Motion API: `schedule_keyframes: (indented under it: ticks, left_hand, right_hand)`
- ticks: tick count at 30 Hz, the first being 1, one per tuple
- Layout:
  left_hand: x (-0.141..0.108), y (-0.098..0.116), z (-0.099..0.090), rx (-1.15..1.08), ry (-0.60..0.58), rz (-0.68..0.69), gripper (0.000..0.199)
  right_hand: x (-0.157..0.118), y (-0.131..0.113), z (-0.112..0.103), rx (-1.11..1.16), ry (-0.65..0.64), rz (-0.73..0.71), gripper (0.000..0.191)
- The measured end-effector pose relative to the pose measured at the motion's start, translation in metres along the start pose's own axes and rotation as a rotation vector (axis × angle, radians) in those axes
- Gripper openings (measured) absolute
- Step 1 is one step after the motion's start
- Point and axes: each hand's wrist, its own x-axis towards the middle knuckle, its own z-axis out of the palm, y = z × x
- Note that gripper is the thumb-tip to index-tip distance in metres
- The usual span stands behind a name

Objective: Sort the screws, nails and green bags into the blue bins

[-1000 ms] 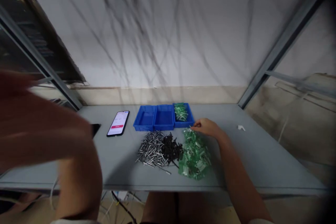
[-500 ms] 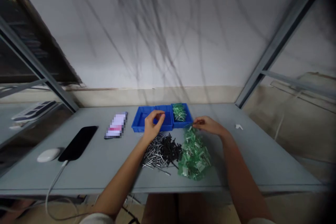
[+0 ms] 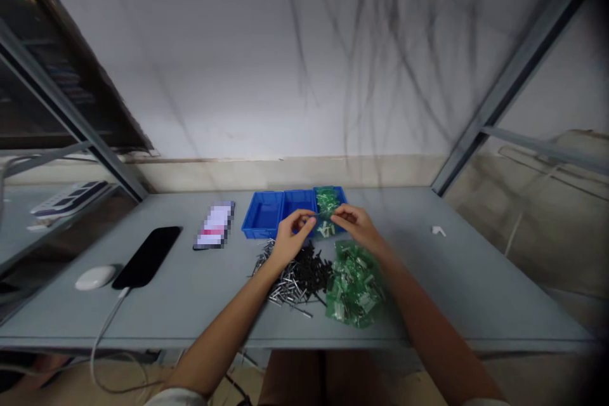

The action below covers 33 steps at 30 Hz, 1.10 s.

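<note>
Between my two hands hangs a small clear-green plastic bag (image 3: 326, 226) with pale and metal pieces at its bottom. My left hand (image 3: 295, 233) pinches its left top corner, and my right hand (image 3: 356, 223) pinches the right one. Just behind the bag is the right-hand blue bin (image 3: 343, 193), which holds a heap of similar green bags (image 3: 327, 196). Below my hands lie a pile of silver metal pins (image 3: 288, 285) and a pile of black pieces (image 3: 311, 271). To their right sits a mound of filled green bags (image 3: 354, 285), under my right wrist.
Two more blue bins (image 3: 263, 214) adjoin the filled one on its left. Left of them lie a phone with a lit screen (image 3: 215, 225), a black phone (image 3: 147, 257) on a white cable (image 3: 105, 323), and a white case (image 3: 96, 277). A white earbud (image 3: 438, 231) rests at the right.
My right hand has lifted a bag from the mound and moved left. My left hand has moved right and taken the bag's other corner. The view has shifted slightly.
</note>
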Motion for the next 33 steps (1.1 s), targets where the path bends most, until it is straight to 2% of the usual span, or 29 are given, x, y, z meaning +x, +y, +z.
schedule_keyframes:
  ticks: [3,6,8,11,14,17,22,27,33]
  left_hand:
    - [0.001,0.0,-0.002,0.028,-0.054,0.017,0.034]
    - [0.003,-0.001,-0.001,-0.072,-0.105,-0.047,0.036]
    - [0.005,-0.002,-0.001,-0.199,-0.078,-0.108,0.04]
    - [0.008,-0.002,-0.003,-0.385,0.068,-0.148,0.044]
    - [0.009,0.0,-0.004,-0.494,0.174,-0.164,0.047]
    - [0.008,0.001,-0.003,-0.524,0.185,-0.176,0.048]
    - [0.008,-0.003,0.0,-0.449,0.135,-0.143,0.044]
    - [0.01,-0.005,-0.005,-0.12,0.213,0.021,0.025]
    - [0.007,-0.005,-0.008,-0.041,0.083,0.004,0.022]
  right_hand:
    - [-0.004,-0.005,0.008,-0.141,-0.024,-0.141,0.017]
    - [-0.005,-0.004,0.01,-0.168,0.027,-0.208,0.014]
    - [-0.003,0.0,0.009,-0.135,0.098,-0.179,0.014]
    - [0.0,0.005,0.006,-0.055,0.197,-0.07,0.025]
    - [0.0,0.007,0.005,0.019,0.204,0.017,0.032]
    - [0.001,0.003,0.008,0.103,0.168,0.055,0.035]
    - [0.008,-0.001,0.011,0.182,0.149,0.102,0.037]
    - [0.013,0.003,0.01,0.204,0.129,0.074,0.033]
    - [0.004,0.011,0.009,0.102,0.201,0.0,0.029]
